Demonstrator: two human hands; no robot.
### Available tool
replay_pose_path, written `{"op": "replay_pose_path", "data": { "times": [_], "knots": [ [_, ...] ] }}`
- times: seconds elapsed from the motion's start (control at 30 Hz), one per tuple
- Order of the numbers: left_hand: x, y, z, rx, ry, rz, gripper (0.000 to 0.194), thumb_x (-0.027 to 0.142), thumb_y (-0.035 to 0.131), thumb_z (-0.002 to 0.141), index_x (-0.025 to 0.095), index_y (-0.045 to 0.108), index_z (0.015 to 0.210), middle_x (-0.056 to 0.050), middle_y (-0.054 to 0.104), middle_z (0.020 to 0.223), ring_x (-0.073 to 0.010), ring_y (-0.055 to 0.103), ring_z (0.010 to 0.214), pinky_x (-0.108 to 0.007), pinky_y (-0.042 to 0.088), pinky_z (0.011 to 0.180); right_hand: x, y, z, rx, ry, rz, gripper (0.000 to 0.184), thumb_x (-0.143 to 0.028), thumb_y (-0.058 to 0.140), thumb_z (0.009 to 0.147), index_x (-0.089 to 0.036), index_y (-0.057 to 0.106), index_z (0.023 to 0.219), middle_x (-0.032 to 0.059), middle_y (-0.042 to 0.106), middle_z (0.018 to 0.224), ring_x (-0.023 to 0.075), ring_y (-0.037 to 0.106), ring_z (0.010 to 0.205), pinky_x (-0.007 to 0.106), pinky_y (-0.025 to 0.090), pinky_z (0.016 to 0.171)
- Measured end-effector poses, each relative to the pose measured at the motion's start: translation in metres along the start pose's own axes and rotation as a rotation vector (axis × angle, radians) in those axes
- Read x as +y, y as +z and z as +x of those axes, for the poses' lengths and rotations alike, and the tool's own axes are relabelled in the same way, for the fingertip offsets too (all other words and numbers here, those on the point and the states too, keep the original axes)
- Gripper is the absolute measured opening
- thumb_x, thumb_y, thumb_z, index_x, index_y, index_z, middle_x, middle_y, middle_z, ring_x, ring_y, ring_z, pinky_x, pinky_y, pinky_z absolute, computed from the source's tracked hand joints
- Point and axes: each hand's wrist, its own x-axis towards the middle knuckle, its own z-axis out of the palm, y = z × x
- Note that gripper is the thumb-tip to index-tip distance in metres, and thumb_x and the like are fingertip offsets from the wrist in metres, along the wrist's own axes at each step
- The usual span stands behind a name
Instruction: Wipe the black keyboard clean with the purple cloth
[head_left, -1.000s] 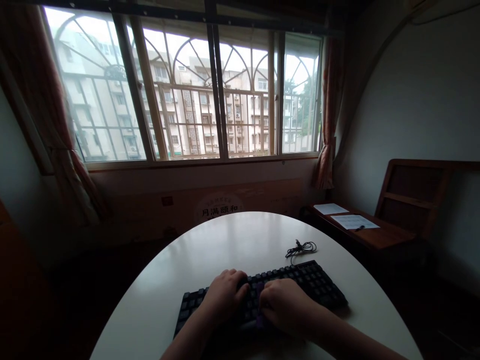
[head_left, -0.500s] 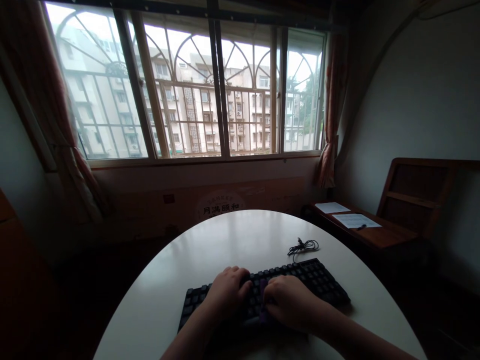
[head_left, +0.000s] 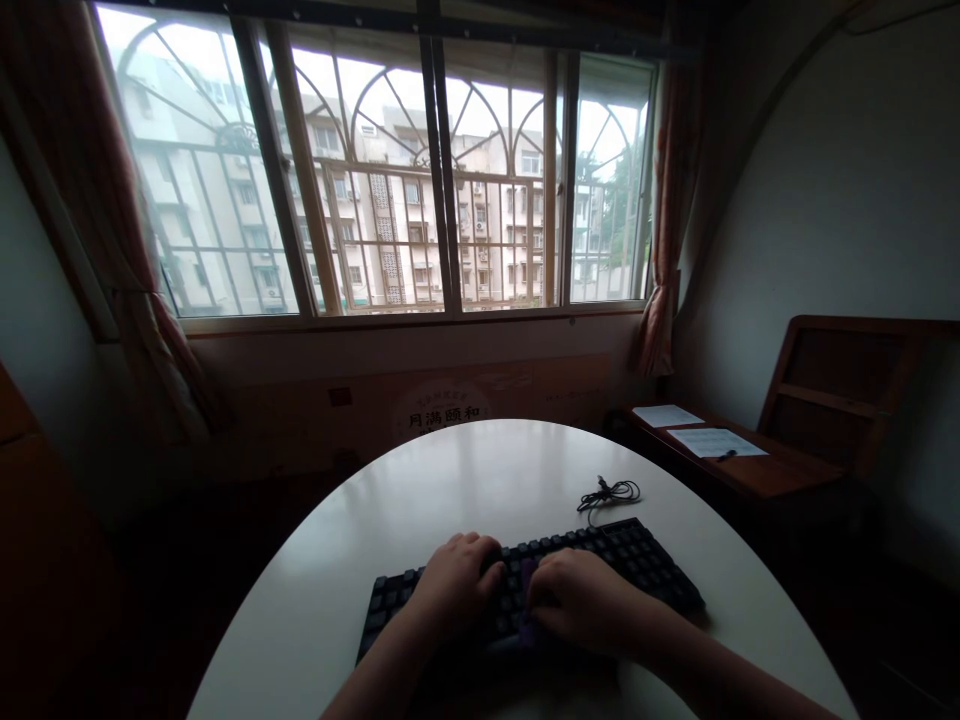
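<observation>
A black keyboard (head_left: 645,560) lies at a slant on the white round table (head_left: 322,560). My left hand (head_left: 457,580) rests over its left part, fingers bent down at the far edge and thumb on the keys, gripping it. Over the middle of the keys, my right hand (head_left: 574,600) is closed on a purple strip-like thing (head_left: 527,630). Parts of this purple thing show beside and below the fingers; the hand hides the rest, so its kind is unclear.
A bundled black cable (head_left: 609,494) lies behind the keyboard. To the right, a wooden chair (head_left: 795,470) carries papers (head_left: 716,442) and a small dark item. Beyond the table are a box with printed characters (head_left: 442,415), a barred window and curtains (head_left: 660,310).
Both hands stay almost where they were on the keyboard, and the purple thing remains in my right hand. The whole view has shifted very slightly.
</observation>
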Motion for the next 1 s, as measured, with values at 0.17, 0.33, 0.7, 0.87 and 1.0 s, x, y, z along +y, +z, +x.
{"op": "replay_pose_path", "data": {
  "times": [0.17,0.33,0.7,0.87,1.0],
  "knots": [
    [-0.0011,0.0012,0.0012,0.005,-0.003,-0.011,0.034,0.042,0.047,0.090,0.027,0.066,0.113,-0.006,0.066,0.112,-0.0255,0.058,0.106,-0.036,0.043,0.090,0.0024,-0.0006,0.0007,-0.011,-0.014,0.009,0.018,-0.023,0.059,0.077,-0.025,0.075,0.084,-0.0004,0.072,0.081,0.0151,0.062,0.072,0.023,0.038,0.065],
    [-0.0020,0.0022,0.0011,0.005,-0.002,-0.006,0.033,0.041,0.047,0.089,0.026,0.066,0.112,-0.006,0.067,0.112,-0.0257,0.057,0.107,-0.037,0.043,0.090,0.0013,-0.0017,0.0011,-0.012,-0.023,0.023,0.018,-0.022,0.060,0.076,-0.024,0.076,0.084,-0.0004,0.072,0.080,0.0146,0.062,0.072,0.022,0.039,0.065],
    [-0.0019,-0.0010,0.0000,-0.009,-0.001,-0.027,0.034,0.041,0.047,0.090,0.027,0.066,0.114,-0.006,0.066,0.115,-0.0253,0.057,0.109,-0.036,0.043,0.091,0.0055,0.0007,0.0019,-0.014,-0.053,0.049,0.017,-0.021,0.061,0.075,-0.024,0.075,0.082,-0.0010,0.073,0.078,0.0138,0.062,0.070,0.021,0.039,0.065],
    [-0.0011,-0.0030,-0.0003,-0.019,-0.005,-0.023,0.035,0.042,0.046,0.090,0.027,0.066,0.115,-0.007,0.066,0.114,-0.0256,0.057,0.109,-0.036,0.043,0.092,0.0058,0.0005,0.0020,-0.041,-0.053,0.039,0.017,-0.022,0.061,0.076,-0.024,0.076,0.084,-0.0008,0.074,0.079,0.0143,0.063,0.071,0.021,0.041,0.067],
    [0.0005,-0.0064,-0.0013,-0.038,-0.004,-0.027,0.036,0.042,0.046,0.090,0.027,0.065,0.117,-0.006,0.066,0.116,-0.0254,0.057,0.111,-0.036,0.043,0.093,0.0064,-0.0006,0.0025,-0.061,-0.039,0.051,0.019,-0.024,0.060,0.078,-0.024,0.076,0.088,-0.0003,0.075,0.083,0.0142,0.064,0.072,0.021,0.042,0.069]
  ]
}}
